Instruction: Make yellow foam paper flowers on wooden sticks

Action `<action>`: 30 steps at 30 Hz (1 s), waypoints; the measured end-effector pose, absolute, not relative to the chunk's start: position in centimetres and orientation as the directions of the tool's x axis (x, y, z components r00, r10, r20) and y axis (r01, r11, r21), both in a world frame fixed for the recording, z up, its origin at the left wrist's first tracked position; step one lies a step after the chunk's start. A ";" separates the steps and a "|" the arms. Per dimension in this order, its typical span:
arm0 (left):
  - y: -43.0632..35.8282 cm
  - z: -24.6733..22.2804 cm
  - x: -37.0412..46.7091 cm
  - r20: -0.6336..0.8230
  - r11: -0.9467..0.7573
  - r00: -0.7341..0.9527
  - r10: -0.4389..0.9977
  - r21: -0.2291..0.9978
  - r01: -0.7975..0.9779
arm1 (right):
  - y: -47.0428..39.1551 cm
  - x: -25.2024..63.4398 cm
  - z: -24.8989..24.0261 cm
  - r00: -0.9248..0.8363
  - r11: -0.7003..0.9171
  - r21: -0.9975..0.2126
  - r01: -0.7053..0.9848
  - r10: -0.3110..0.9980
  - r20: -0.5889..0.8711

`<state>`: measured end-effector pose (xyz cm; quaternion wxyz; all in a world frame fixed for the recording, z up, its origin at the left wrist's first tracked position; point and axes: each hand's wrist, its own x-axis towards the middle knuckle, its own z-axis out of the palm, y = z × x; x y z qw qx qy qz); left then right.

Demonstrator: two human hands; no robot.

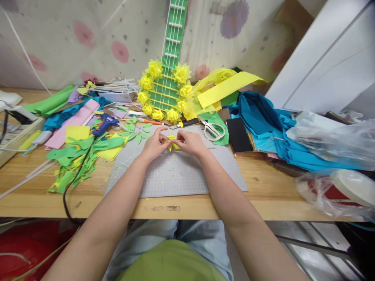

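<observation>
Left hand [154, 144], fingers curled, pinches one side of a yellow paper piece [170, 147]; right hand [191, 143] pinches the other, probably for steadiness. Piece is over the grey cutting mat [175, 175], likely protecting the table [263, 187]. Scissors [208, 125] lie near right hand.

Your table [269, 199] is pale wood with a scuffed front edge, and a grey mat [181, 179] lies flat on it before you. To your left, green and yellow scraps [78, 164] spread beside the mat, with white strips [29, 179] and a power strip [20, 136] farther out. To your right, blue paper [258, 117] lies crumpled, and a bagged tub [356, 186] sits nearer you.
</observation>
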<state>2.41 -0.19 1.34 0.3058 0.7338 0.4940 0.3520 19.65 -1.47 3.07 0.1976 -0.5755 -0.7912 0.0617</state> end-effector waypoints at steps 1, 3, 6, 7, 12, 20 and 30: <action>-0.3 1.5 2.4 0.223 -0.335 0.268 0.937 0.785 0.521 | -1.4 19.6 3.0 -0.252 0.325 -0.328 0.887 0.936 0.246; -0.4 1.6 2.4 0.237 -0.354 0.277 0.931 0.769 0.532 | -1.4 19.6 3.0 -0.235 0.313 -0.333 0.889 0.938 0.253; -0.4 1.5 2.5 0.254 -0.372 0.283 0.925 0.761 0.532 | -1.4 19.5 3.1 -0.212 0.289 -0.340 0.895 0.946 0.247; -0.4 1.4 2.5 0.260 -0.373 0.277 0.925 0.763 0.527 | -1.4 19.5 3.1 -0.204 0.281 -0.341 0.897 0.948 0.245; -0.2 1.2 2.7 0.251 -0.336 0.232 0.940 0.808 0.485 | -1.5 19.4 3.3 -0.200 0.276 -0.348 0.896 0.951 0.238; -0.2 1.4 2.8 0.225 -0.300 0.206 0.952 0.811 0.503 | -1.6 19.4 3.4 -0.223 0.286 -0.337 0.897 0.951 0.214; -0.2 1.5 2.7 0.253 -0.307 0.174 0.952 0.791 0.529 | -1.5 19.5 3.2 -0.268 0.331 -0.278 0.902 0.933 0.241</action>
